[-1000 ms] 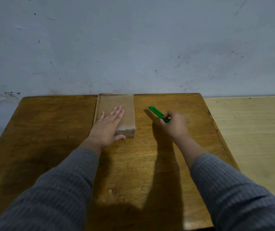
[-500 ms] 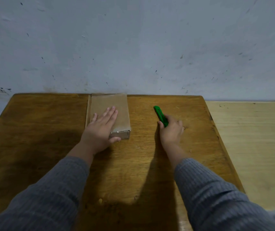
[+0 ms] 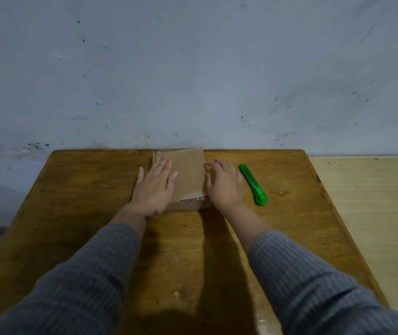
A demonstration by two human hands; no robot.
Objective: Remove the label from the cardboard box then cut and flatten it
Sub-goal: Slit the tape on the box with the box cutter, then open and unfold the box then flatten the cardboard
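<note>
Cardboard box: flat at the table's far edge, against the wall. Left hand: open, palm spread on the lid's left side. Right hand: open, touching the box's right side. Green cutter: lying free just right of that hand.

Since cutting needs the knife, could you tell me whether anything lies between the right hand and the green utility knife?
Nothing visible does. The green utility knife lies on the bare wooden table just to the right of the right hand, which rests open against the right side of the cardboard box. The left hand lies flat on the box.
</note>
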